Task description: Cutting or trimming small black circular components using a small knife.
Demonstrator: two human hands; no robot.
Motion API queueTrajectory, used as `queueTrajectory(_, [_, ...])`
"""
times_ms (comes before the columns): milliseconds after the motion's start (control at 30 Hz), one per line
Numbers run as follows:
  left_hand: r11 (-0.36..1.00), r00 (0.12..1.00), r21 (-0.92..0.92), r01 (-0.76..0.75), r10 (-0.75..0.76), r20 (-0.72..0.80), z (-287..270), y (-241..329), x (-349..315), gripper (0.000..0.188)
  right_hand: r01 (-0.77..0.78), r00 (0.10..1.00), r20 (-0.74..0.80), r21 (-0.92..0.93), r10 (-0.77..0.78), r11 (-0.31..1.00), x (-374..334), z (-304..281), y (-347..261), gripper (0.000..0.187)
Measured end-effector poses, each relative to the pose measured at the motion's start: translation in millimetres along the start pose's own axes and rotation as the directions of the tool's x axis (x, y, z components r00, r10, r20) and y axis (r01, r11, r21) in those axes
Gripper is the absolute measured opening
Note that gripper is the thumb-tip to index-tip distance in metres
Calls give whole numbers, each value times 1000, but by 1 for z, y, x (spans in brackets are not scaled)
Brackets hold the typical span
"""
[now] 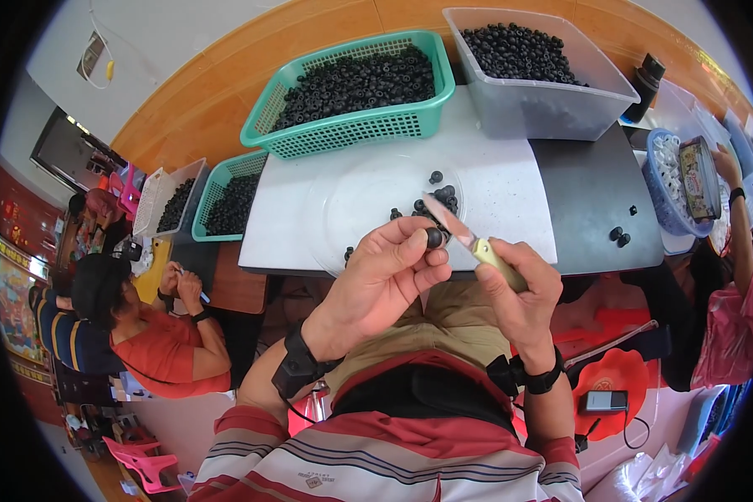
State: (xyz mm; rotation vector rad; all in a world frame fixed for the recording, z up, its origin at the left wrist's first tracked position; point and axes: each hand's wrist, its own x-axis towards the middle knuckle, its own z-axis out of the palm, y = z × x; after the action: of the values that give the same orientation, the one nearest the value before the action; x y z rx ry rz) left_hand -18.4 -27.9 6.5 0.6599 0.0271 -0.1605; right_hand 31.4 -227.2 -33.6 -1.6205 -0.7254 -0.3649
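Between the thumb and fingers of my left hand is a small round black part. My right hand grips a knife by its yellow-green handle; the blade points up and to the left, close by the black part. Whether the blade touches it I cannot tell. Just beyond both hands, several loose black parts lie on a clear round plate on a white board.
A green basket and a translucent bin, both full of black parts, stand at the back. Another green basket sits left. A blue basket is at right. One person works at left; another's arm reaches in at right.
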Motion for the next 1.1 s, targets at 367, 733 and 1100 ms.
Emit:
queueTrajectory(367, [863,967,481,-152,230,-108,-10,50,17,18,-233,968,-67,115,242,966,-10,-7,7,25])
queueTrajectory(733, [-202,658,978,-51,730,185,-35,136,94,22,-237,961,-118,126,252,963,-16,-18,7,26])
queueTrajectory(1100, [-348,946,917,-195,180,269,-49,45,107,21,-283,942,-130,186,309,941,-26,-26,11,25])
